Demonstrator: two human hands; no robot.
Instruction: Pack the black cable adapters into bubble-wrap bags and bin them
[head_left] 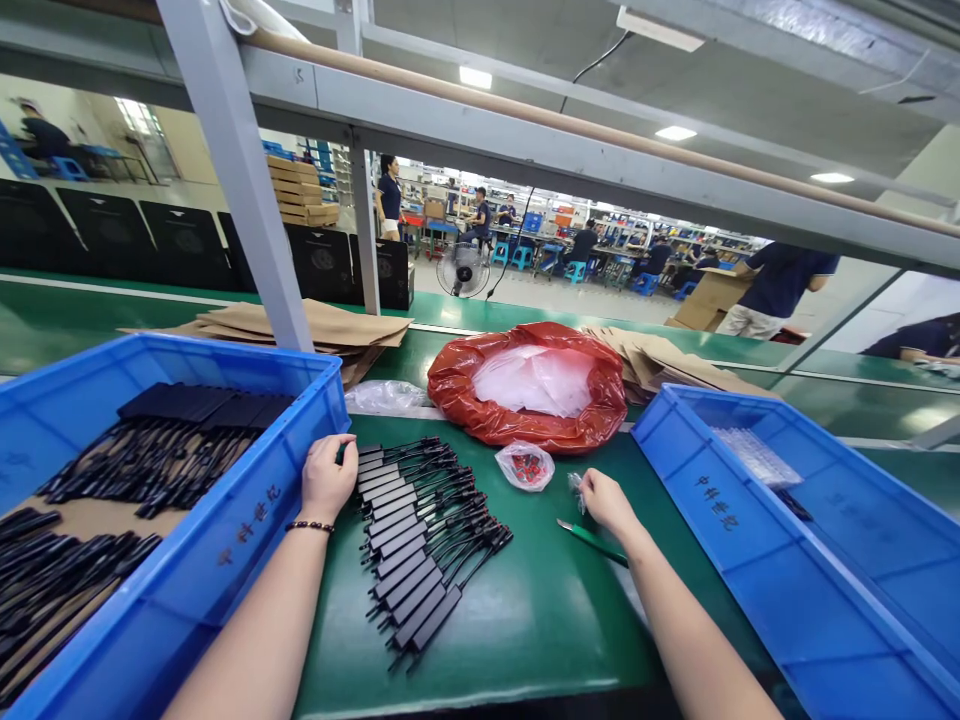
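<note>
My left hand point(328, 482), a beaded bracelet at its wrist, is closed at the far left end of a row of black box-shaped devices with cables point(409, 545). A dark bit shows by its thumb, but what the fingers hold is hidden. The devices lie side by side on the green table point(480, 640). On the right, my right hand point(607, 502) pinches a small clear plastic bag point(576, 490). Just below that hand lies a green-handled tool with a pointed metal tip point(592, 540). Left of the hand sits a small clear bag of red parts point(525, 467).
A blue bin point(247, 530) holding rows of black devices stands left; another blue bin point(735, 530) with clear plastic pieces stands right. Behind the devices is a red bag point(457, 400) lined with white sheets. Cardboard sheets point(330, 325) lie beyond, under a metal frame point(240, 170).
</note>
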